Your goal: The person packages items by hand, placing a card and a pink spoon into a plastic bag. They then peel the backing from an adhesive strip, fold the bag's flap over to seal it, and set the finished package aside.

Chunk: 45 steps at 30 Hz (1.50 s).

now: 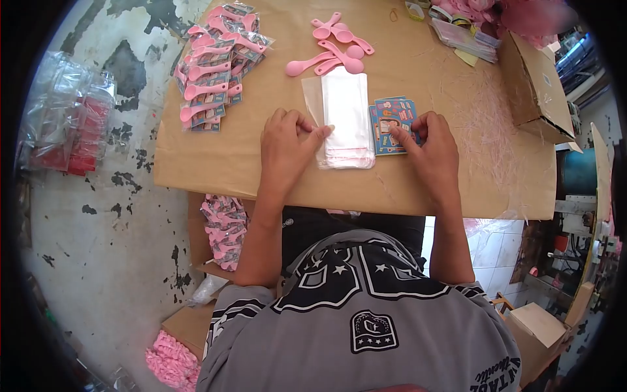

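A stack of clear plastic bags (pixel 347 114) lies on the brown-paper-covered table in front of me. At its left edge one bag sticks out askew, and my left hand (pixel 289 145) is closed there, thumb and curled forefinger at that bag. To the right of the bags sits a small pile of blue printed cards (pixel 390 117). My right hand (pixel 432 151) is closed on the pile's right edge, its thumb on the top card and its fingers curled by the side. Beyond the bags lie several loose pink plastic spoons (pixel 336 52).
Bagged pink spoons with cards (pixel 215 65) are heaped at the table's far left. A cardboard box (pixel 532 88) and plastic packets (pixel 465 40) stand at the right, near scattered thin strips (pixel 496 140). Below the left front edge, a box holds more packed spoons (pixel 225 228).
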### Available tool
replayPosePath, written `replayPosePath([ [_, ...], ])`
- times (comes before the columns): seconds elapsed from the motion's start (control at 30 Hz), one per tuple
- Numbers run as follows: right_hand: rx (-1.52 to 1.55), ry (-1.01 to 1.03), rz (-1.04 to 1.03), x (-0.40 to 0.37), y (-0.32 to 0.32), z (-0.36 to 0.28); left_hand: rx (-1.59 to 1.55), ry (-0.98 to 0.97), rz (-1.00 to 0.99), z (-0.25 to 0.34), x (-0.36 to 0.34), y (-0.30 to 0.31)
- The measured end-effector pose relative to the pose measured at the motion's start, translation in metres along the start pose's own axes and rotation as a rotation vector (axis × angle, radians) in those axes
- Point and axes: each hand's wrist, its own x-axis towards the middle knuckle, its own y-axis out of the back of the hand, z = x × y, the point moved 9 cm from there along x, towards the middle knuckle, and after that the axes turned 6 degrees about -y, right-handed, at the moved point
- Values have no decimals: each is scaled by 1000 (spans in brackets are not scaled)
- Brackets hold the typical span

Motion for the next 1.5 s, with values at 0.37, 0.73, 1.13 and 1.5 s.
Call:
replayPosePath([
  [0.37, 423, 20, 92, 7, 7, 18, -799, 269, 122, -51, -13, -7],
  [0.73, 867, -29, -197, -28, -16, -8, -1425, 498, 244, -20, -24, -1],
  [1.13, 812, -2, -243, -43, -20, -17, -1754, 565, 211, 4, -34, -48],
  [1.5, 975, -80, -366, -50, -36, -24, -1726, 534, 165, 22, -36, -42],
])
